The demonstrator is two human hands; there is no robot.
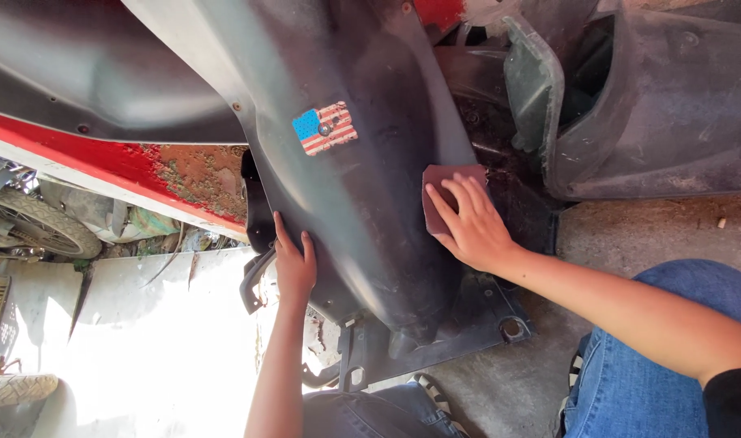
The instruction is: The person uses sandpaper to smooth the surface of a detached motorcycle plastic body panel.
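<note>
— Where's the sandpaper (439, 203)?
— Flat on the black scooter panel (370, 186), pressed under the right hand (468, 227), fingers spread open.
— And the left hand (293, 264)?
— Open too, steadying the panel's edge.

The dark body panel (362, 203) looks like matt grey plastic, smooth but dusty, with a small glossy striped sticker (325, 128) on it. The reddish-brown sheet (440, 195) pressed flat against it appears rough and gritty, probably abrasive paper. The red painted metal strip (135, 162) is flaking into coarse rust, the concrete floor (630, 231) is rough, and the jeans (638, 389) are blue denim cloth.
</note>
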